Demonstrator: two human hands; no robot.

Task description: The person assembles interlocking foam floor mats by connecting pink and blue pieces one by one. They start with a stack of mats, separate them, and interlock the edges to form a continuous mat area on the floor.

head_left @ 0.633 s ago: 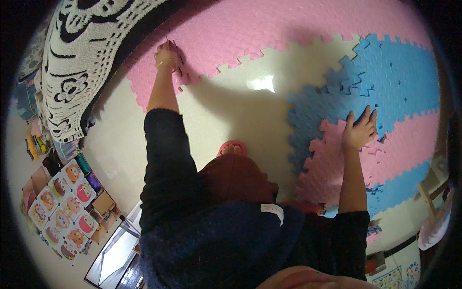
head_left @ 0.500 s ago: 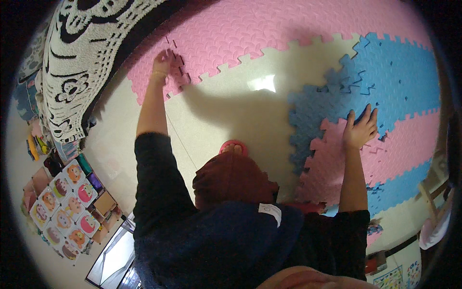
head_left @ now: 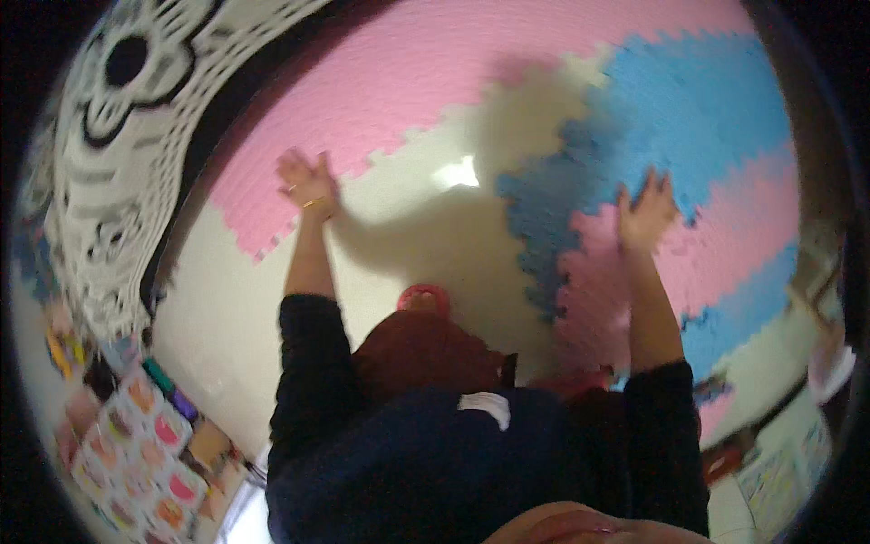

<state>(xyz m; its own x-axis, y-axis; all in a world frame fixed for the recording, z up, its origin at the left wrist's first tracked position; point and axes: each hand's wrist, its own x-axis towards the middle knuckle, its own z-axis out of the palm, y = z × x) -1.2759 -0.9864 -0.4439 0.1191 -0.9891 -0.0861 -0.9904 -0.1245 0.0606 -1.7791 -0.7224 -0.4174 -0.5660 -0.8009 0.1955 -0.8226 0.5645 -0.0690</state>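
Observation:
My left hand [head_left: 308, 184] lies with fingers spread on the near edge of a long pink foam mat [head_left: 399, 82], whose border is toothed like a puzzle. Further right, my right hand [head_left: 648, 216] rests palm down, fingers apart, where a pink foam tile [head_left: 594, 281] meets a blue foam mat [head_left: 707, 91]. Neither hand holds anything. A darker blue piece [head_left: 539, 231] shows along the left side of that pink tile, partly in shadow. Motion blurs the hands and mats a little, so the seams are hard to make out.
Pale glossy floor [head_left: 399, 213] separates the two mat areas. A black-and-white patterned cover [head_left: 118, 181] with a dark edge hangs at the left. At lower left stands a cabinet with cartoon-picture panels [head_left: 140, 435]. My foot in a red slipper [head_left: 424, 299] is between my arms.
My left hand, earlier curled at a seam in the pink mat, is now spread flat and nearer to me. My right hand stays at the tile joint. The whole view has shifted slightly.

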